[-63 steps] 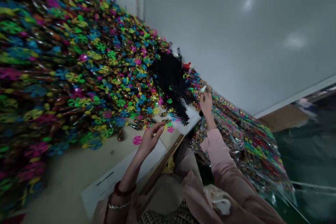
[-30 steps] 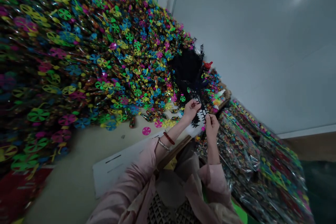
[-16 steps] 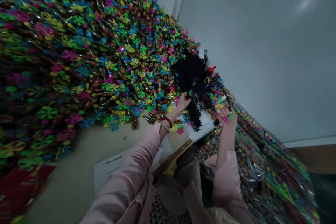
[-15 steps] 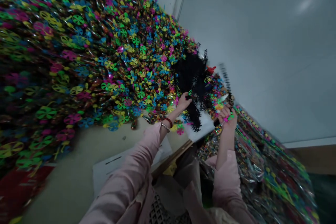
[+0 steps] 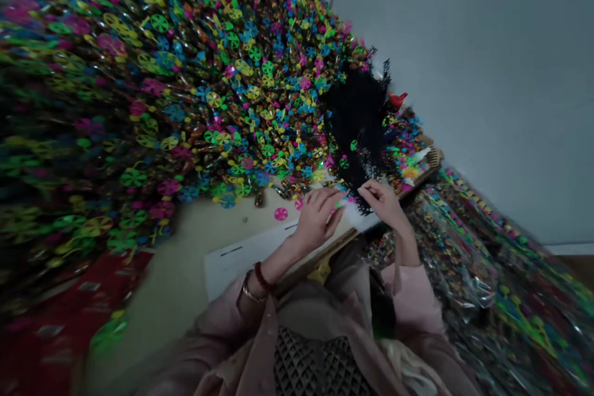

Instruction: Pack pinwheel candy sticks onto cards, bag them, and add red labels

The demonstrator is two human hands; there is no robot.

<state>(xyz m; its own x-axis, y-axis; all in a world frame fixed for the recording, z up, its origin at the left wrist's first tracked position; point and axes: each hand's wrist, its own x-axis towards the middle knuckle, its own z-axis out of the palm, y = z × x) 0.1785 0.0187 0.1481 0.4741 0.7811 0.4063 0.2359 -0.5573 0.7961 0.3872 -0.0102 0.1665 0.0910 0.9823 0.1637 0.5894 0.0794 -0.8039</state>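
My left hand (image 5: 318, 215), with beads and a bangle at the wrist, is over the table's front edge. Its fingers are curled together, and small green and pink plastic bits show by the fingertips, too blurred to name. Close on its right, my right hand (image 5: 381, 203) is closed in a pinch; what it holds, if anything, cannot be made out. Just beyond both hands lies a heap of black notched plastic strips (image 5: 357, 111), with a green spoked disc (image 5: 354, 145) on it. A pink spoked disc (image 5: 281, 214) lies on the table left of my left hand.
A large pile of colourful spoked plastic toys (image 5: 241, 74) covers the back and left of the table (image 5: 185, 229). A white paper sheet (image 5: 250, 253) lies near me. Red packaging (image 5: 88, 309) is at front left. Clear bags of toys (image 5: 457, 260) stand at the right.
My right hand has moved left and inward from the right side, and the black strip upright in it no longer shows there. My left hand has drawn back from the black heap. The view has shifted.
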